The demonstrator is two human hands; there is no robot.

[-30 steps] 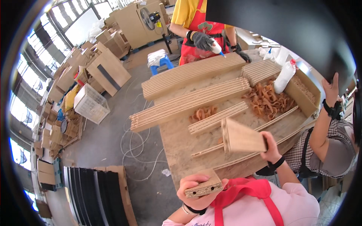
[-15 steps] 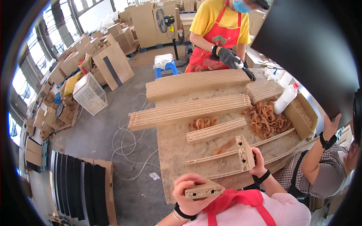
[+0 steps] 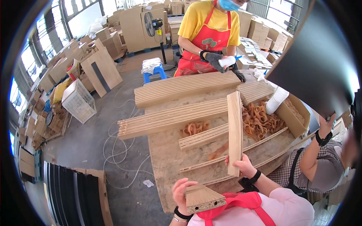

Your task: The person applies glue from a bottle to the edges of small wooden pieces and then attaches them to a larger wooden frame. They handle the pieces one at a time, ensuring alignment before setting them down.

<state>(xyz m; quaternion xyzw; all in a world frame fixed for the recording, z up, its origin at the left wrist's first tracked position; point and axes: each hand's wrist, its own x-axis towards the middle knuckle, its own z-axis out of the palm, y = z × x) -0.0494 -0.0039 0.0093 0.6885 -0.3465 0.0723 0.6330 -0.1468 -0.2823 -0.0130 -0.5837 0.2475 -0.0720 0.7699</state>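
Observation:
My left hand (image 3: pixel 181 193) grips one end of a chipboard strip (image 3: pixel 205 197) near my chest; two round holes show in its cut end. In my right hand (image 3: pixel 246 165) is a wood-grain board (image 3: pixel 235 132) held lengthwise over the table, its broad face showing. Fingers and thumb close around its near end. Under and beside that board lie a short stack of grooved strips (image 3: pixel 205 136), thin strips (image 3: pixel 211 163) and a heap of orange-brown rubber bands (image 3: pixel 258 121).
Long stacks of grooved strips (image 3: pixel 177 116) span the worktable (image 3: pixel 166 162). A person in a red apron (image 3: pixel 209 37) across it holds a white bottle (image 3: pixel 227 61). At right, another person (image 3: pixel 320 162) holds a large dark panel (image 3: pixel 320 56). A cardboard box (image 3: pixel 301 124) stands nearby.
The right-hand board has swung from end-on to lengthwise, pointing away from me. The left-hand strip has tilted, showing more of its face. The person opposite has raised the bottle.

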